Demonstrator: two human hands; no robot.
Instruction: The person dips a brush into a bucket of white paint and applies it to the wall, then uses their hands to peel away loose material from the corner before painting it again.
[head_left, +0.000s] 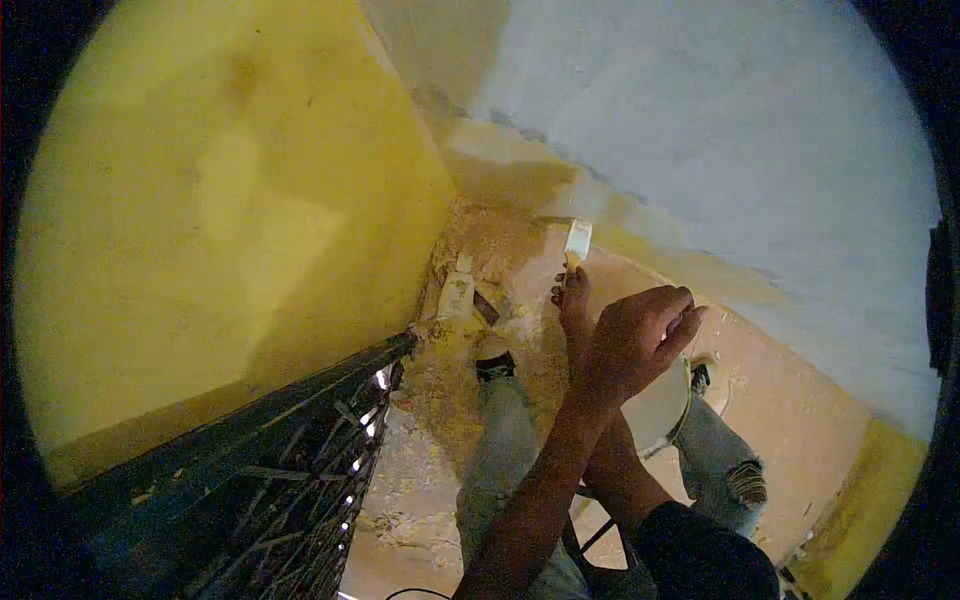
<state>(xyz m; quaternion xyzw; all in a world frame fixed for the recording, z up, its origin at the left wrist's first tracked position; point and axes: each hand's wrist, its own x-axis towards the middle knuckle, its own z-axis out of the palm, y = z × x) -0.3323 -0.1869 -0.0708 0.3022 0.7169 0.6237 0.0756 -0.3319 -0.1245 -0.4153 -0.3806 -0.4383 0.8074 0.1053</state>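
Observation:
My right hand [572, 296] reaches forward beneath my left forearm. Its fingers are closed round the handle of a paintbrush [578, 240], whose broad, pale head points at the foot of the wall [680, 130]. My left hand [645, 335] crosses above my right arm with its fingers curled in; what they hold, if anything, I cannot tell. Below the left hand, a pale, rounded container [650, 405] with a thin curved handle stands between my legs, partly covered by my arms.
A yellow wall [250, 180] rises on the left, meeting the grey-white wall at a corner. A dark metal railing [290, 470] runs along the left side. Rough, stained floor [420, 450] lies underfoot, with a dark scrap [485, 308] near the corner.

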